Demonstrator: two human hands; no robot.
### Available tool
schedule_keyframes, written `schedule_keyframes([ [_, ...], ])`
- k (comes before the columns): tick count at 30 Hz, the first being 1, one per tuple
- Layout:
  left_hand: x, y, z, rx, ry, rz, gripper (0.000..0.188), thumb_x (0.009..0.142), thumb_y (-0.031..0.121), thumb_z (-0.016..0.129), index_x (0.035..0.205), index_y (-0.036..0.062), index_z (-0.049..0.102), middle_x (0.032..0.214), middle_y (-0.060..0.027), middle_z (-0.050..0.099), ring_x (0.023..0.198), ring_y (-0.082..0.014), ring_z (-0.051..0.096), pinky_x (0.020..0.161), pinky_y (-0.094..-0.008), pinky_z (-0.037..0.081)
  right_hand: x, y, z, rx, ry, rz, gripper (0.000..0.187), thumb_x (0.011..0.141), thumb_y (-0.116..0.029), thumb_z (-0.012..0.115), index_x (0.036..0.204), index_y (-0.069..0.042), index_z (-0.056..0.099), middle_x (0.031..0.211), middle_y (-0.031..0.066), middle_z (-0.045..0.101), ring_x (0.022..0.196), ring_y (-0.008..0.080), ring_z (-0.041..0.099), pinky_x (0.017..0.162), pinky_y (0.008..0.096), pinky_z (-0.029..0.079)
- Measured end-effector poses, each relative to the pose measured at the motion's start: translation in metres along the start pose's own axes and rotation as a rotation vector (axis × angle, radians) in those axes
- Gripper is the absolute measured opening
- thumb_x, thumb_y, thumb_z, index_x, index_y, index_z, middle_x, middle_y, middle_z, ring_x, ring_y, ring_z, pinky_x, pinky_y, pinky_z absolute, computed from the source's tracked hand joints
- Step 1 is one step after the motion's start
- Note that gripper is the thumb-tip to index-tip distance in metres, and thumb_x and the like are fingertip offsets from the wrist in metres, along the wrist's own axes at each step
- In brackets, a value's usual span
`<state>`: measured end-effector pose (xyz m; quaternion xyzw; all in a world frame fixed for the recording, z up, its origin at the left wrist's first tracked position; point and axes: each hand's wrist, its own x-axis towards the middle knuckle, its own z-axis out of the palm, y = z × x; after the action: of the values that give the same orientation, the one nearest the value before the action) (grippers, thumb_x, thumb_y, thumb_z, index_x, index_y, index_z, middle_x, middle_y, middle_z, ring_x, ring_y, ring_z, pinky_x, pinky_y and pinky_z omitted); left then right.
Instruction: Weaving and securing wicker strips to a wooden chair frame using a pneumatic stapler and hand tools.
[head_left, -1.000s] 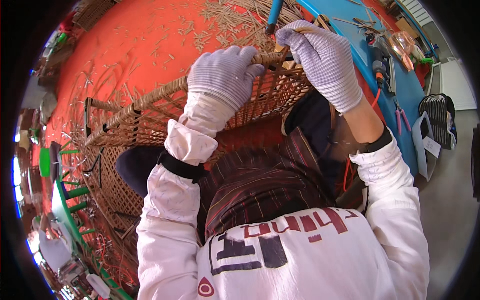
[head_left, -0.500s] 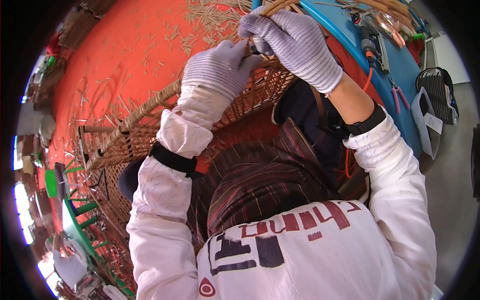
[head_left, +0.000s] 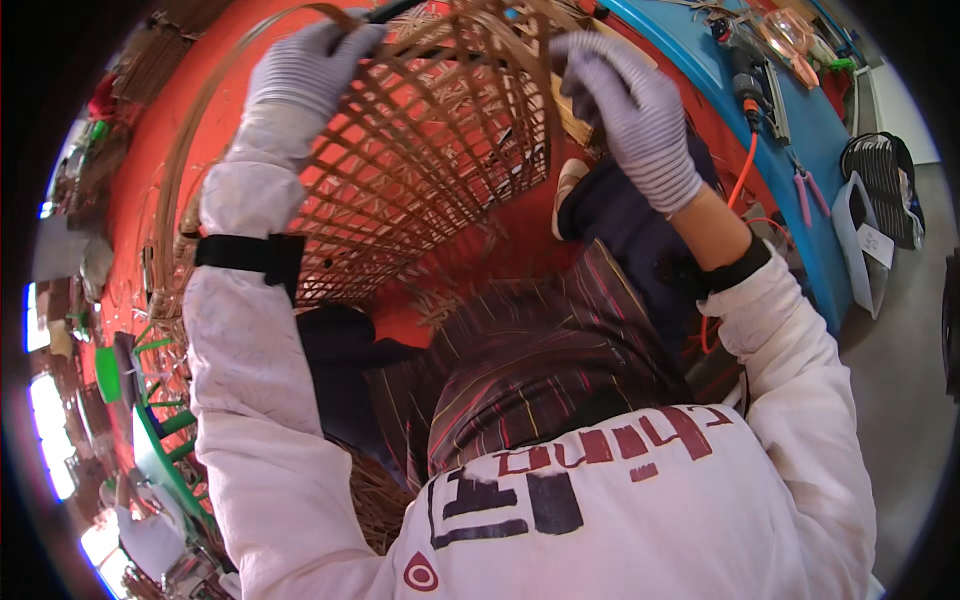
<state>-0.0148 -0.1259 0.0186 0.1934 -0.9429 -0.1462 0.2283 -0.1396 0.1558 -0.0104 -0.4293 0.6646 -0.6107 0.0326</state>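
Observation:
An openwork woven wicker basket (head_left: 405, 160) is tilted up in front of me, its lattice of brown strips facing me. My left hand (head_left: 308, 75), in a pale striped glove, is closed around its upper rim at the left. A long, flat brown strip (head_left: 185, 150) arches out past that hand. My right hand (head_left: 632, 112), gloved the same way, is beside the basket's right edge. Its fingers are bent and spread, and I see nothing held in them. Whether the fingertips touch the edge is unclear.
Scraps of cut strips lie on the red floor (head_left: 235, 130). On the right, a blue table (head_left: 815, 125) carries a power tool (head_left: 745, 80) with an orange cord (head_left: 745, 170) and pink-handled pliers (head_left: 805, 190). A green-framed stool (head_left: 165, 440) stands at the left.
The basket has been swung up and turned, so its lattice now faces me. My left hand has moved left and up along it. My right hand has come away from the strip it held.

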Motion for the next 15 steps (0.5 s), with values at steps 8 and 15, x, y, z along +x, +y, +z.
schedule_keyframes([
  [8, 0.052, -0.117, -0.056, -0.317, 0.049, -0.114, 0.038, 0.091, 0.031, 0.068, 0.119, 0.006, 0.068, 0.096, -0.0045, 0.071, 0.082, -0.0073, 0.063, 0.071, -0.0222, 0.051, -0.087, 0.204, 0.037, -0.563, -0.464, 0.633, 0.03, 0.091, -0.03, 0.055, 0.11, -0.011, 0.067, 0.106, 0.0147, 0.069, 0.103, 0.0351, 0.063, 0.092, 0.0409, 0.049],
  [15, 0.043, -0.242, -0.128, -0.238, 0.018, -0.2, 0.039, 0.099, 0.025, 0.052, 0.128, -0.0012, 0.059, 0.117, -0.0077, 0.066, 0.097, -0.0136, 0.063, 0.082, -0.0247, 0.049, -0.129, 0.263, 0.136, -0.357, -0.533, 0.711, 0.045, 0.092, -0.026, 0.054, 0.135, -0.011, 0.05, 0.133, 0.0203, 0.054, 0.123, 0.0368, 0.051, 0.102, 0.0428, 0.044],
])
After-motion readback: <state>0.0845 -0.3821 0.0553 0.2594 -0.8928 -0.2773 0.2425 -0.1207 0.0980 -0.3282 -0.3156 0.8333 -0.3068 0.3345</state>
